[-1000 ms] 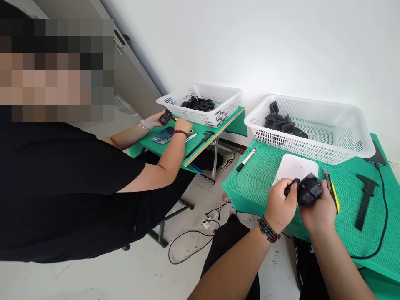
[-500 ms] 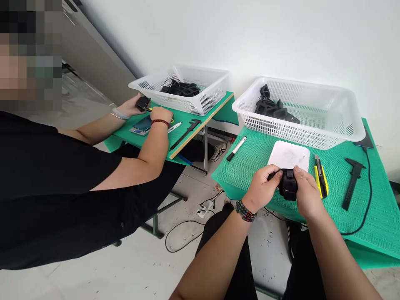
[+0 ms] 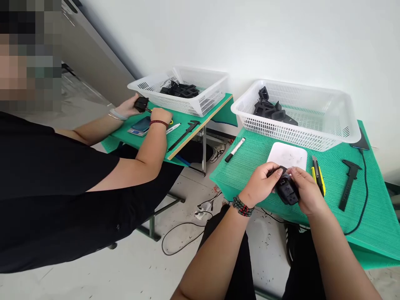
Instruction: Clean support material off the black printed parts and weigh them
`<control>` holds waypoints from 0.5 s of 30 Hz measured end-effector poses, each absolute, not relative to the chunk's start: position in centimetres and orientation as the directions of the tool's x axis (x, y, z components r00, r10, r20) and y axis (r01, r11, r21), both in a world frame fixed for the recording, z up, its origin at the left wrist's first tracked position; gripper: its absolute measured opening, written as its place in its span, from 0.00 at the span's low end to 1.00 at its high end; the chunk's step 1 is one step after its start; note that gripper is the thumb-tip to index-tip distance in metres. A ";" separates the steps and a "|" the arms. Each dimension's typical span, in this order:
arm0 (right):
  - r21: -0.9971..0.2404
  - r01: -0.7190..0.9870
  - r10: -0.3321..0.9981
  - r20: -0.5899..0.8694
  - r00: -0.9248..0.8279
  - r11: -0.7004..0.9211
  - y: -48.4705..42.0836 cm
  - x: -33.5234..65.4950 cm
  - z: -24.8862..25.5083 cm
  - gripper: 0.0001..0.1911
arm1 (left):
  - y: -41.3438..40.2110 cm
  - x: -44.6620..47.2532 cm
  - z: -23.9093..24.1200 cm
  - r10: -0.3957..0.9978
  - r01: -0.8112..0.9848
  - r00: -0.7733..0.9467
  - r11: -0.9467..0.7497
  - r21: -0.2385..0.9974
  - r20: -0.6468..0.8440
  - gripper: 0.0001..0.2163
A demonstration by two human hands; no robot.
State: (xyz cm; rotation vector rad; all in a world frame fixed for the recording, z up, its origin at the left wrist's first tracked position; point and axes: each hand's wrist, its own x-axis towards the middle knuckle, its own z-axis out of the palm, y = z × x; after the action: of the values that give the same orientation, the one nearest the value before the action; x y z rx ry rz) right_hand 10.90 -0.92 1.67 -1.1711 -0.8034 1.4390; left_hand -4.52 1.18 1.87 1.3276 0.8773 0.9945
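Between my hands, over the table's near edge, is a small black moulded part (image 3: 287,190) with a boxy body. My left hand (image 3: 264,181) grips its upper left end, thumb on top. My right hand (image 3: 305,187) closes around its right side, with the thumb near the top edge. Just beyond my hands lies a shallow white tray (image 3: 287,153) with dark specks in it. Right of it rests a yellow and black utility knife (image 3: 318,177), and farther right a black caliper (image 3: 350,185). A black-capped white marker (image 3: 235,150) lies to the left.
A white basket (image 3: 331,139) with several black parts (image 3: 273,111) stands at the back of the green-covered table (image 3: 375,208). A black cable (image 3: 366,200) runs down its right side. To the left, a co-worker (image 3: 125,166) holds a black part at another table with a similar basket (image 3: 184,104).
The black part has turned and tilted in my hands, showing more of its ridged face. My right thumb has shifted slightly. The whole view has moved a little.
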 end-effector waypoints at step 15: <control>-0.693 -0.710 0.989 -0.147 -0.030 -0.125 -0.7 11.0 1.9 0.23 | 0.6 -2.2 1.5 0.999 -0.527 0.032 0.051 0.848 -0.039 0.21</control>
State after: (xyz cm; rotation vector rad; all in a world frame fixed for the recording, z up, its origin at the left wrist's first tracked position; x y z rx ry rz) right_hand 10.96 -0.72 1.88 -0.7154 -0.5131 1.5667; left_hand -2.21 0.65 1.46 0.7696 0.7999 1.3740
